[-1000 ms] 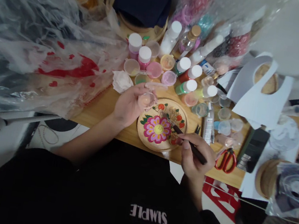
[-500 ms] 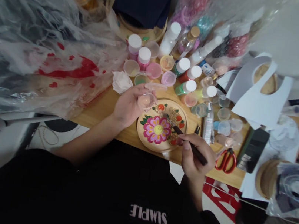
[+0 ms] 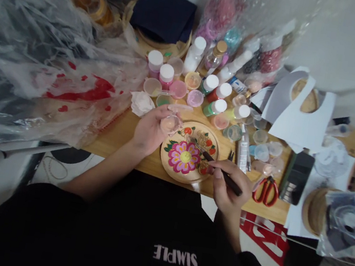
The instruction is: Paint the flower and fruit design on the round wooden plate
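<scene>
My left hand (image 3: 149, 131) is closed around a small clear cup (image 3: 169, 124) with peach-coloured paint in it, its lid (image 3: 180, 107) tipped open behind. In my right hand (image 3: 231, 187) I grip a dark-handled paintbrush (image 3: 225, 179), its tip down at the upper part of a round wooden plaque (image 3: 171, 172). A large pink flower (image 3: 183, 157) with a yellow centre fills much of the plaque, with green leaves and small orange flowers around it. Whether the bristles touch the wood I cannot tell.
Several paint cups (image 3: 178, 89) and white-capped bottles (image 3: 216, 107) crowd the table behind the plaque. To the right lie a glue tube (image 3: 243, 151), red-handled scissors (image 3: 265, 191) and a dark phone (image 3: 297, 177). Clear plastic sheeting (image 3: 43, 50) covers the left side.
The whole view has shifted slightly. Both hands keep their grip on the cup and the paintbrush, and the brush tip stays over the upper plaque.
</scene>
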The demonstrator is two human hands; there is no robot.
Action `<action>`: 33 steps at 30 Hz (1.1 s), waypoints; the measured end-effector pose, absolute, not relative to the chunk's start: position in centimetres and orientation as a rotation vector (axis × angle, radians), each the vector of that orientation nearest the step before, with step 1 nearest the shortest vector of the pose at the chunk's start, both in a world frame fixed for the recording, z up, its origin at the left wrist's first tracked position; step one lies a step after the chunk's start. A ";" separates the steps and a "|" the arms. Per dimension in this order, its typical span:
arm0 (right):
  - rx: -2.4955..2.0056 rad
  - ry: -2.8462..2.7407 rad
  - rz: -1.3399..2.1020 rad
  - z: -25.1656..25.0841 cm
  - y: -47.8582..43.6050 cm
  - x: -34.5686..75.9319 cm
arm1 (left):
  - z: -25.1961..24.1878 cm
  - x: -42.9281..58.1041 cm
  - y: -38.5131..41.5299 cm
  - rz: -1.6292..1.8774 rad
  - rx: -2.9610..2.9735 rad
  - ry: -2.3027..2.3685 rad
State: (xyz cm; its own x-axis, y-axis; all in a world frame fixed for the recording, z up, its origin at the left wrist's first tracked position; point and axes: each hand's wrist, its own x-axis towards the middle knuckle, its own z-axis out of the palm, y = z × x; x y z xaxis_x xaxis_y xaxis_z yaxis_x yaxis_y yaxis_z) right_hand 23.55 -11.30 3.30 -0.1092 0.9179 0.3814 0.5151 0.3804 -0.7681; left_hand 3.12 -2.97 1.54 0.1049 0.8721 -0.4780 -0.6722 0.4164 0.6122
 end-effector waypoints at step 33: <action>-1.240 -1.747 0.561 2.8 -11.2 23.6 | 1.9 3.2 -2.9 1.135 0.197 0.925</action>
State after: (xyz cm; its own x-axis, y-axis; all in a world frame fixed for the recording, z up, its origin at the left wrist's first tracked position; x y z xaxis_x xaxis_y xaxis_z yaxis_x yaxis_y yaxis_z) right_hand 23.62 -11.21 2.84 -0.0989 0.9096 0.4035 0.5045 0.3953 -0.7676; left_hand 3.15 -2.94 1.86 0.1095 0.8404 -0.5308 -0.6891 0.4491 0.5687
